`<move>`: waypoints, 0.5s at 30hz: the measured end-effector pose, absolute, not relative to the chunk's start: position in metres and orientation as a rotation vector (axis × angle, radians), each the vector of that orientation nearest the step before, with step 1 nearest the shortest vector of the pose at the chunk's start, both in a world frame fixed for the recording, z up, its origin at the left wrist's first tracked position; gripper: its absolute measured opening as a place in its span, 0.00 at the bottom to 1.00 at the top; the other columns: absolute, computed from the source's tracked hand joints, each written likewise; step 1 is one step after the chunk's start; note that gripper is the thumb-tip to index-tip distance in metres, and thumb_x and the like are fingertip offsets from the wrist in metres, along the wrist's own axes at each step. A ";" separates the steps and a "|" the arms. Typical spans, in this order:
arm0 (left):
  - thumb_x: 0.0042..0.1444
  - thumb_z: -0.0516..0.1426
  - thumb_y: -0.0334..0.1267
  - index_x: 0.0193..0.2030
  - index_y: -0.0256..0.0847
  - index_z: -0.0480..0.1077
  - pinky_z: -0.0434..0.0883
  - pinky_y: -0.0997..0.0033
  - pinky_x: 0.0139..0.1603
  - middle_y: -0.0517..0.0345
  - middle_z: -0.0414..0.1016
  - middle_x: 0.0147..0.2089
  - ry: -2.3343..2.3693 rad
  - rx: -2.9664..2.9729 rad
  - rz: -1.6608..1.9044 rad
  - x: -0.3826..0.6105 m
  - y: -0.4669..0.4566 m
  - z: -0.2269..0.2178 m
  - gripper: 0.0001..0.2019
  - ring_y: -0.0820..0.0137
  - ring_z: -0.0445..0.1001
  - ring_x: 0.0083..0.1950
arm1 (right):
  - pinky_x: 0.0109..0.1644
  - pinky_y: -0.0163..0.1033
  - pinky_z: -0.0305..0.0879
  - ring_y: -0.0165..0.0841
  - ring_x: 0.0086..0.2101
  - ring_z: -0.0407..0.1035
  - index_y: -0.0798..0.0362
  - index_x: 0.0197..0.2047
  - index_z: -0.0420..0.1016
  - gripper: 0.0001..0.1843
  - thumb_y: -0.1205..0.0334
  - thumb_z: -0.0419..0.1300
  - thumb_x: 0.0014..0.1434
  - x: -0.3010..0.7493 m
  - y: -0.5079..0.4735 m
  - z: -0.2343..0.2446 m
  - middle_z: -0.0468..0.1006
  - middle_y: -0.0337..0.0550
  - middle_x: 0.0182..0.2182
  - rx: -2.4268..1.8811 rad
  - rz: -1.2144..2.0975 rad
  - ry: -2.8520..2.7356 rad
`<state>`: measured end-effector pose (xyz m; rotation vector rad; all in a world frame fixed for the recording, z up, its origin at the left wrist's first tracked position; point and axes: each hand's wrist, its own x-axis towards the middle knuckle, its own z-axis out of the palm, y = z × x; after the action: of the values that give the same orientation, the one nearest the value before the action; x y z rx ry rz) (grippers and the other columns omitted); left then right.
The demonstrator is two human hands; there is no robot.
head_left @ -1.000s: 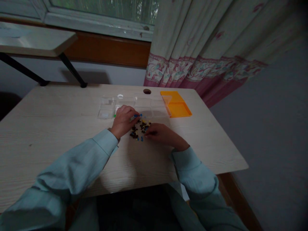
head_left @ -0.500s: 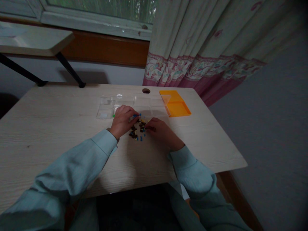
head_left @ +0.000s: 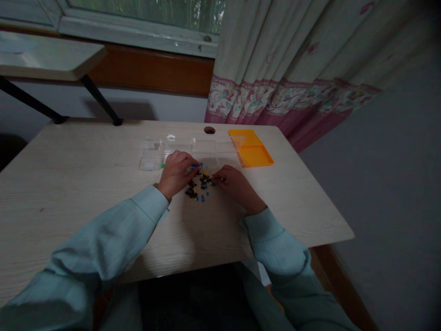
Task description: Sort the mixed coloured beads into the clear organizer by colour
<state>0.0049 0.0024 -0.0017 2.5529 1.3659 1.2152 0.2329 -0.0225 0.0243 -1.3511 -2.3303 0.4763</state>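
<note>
On the pale wood-grain bench (head_left: 86,158), a broad open stretch lies left of the left hand (head_left: 193,168), bounded in front by its pale-green sleeve (head_left: 117,230). Another runs from the right hand (head_left: 215,178) to the bench's right edge. Between the forearms, an open lane leads from the front edge up to the loose heap of tiny dark, blue and yellow pieces (head_left: 191,190). Beyond the heap, the gap between the fingertips is narrow, and a small blue piece (head_left: 196,165) pinched in the left hand juts into it. Behind, a clear plastic compartment box (head_left: 204,146) bars the way, overlapping a flat orange plastic tray (head_left: 258,156).
</note>
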 end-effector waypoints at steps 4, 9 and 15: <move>0.61 0.58 0.44 0.40 0.44 0.75 0.63 0.61 0.46 0.55 0.74 0.39 1.373 2.556 1.200 0.005 0.002 0.000 0.08 0.64 0.67 0.44 | 0.41 0.35 0.62 0.29 0.33 0.66 0.56 0.36 0.78 0.06 0.71 0.60 0.57 0.235 -0.022 0.027 0.73 0.43 0.33 -1.372 0.497 -2.337; 0.61 0.58 0.43 0.40 0.43 0.75 0.63 0.61 0.46 0.55 0.74 0.39 1.379 2.559 1.180 0.005 0.001 0.002 0.08 0.64 0.67 0.45 | 0.40 0.35 0.61 0.29 0.32 0.66 0.55 0.35 0.78 0.05 0.69 0.61 0.56 0.236 -0.024 0.032 0.73 0.42 0.33 -1.385 0.554 -2.404; 0.61 0.58 0.43 0.40 0.43 0.75 0.63 0.60 0.46 0.55 0.74 0.39 1.394 2.544 1.182 0.006 -0.001 0.001 0.08 0.63 0.67 0.45 | 0.41 0.35 0.61 0.29 0.33 0.65 0.55 0.37 0.78 0.07 0.71 0.58 0.57 0.239 -0.023 0.029 0.72 0.42 0.33 -1.439 0.502 -2.406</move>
<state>0.0062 -0.0006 0.0013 2.5438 1.3937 1.1822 0.2393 -0.0230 0.0292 -1.4389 -2.4060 0.5022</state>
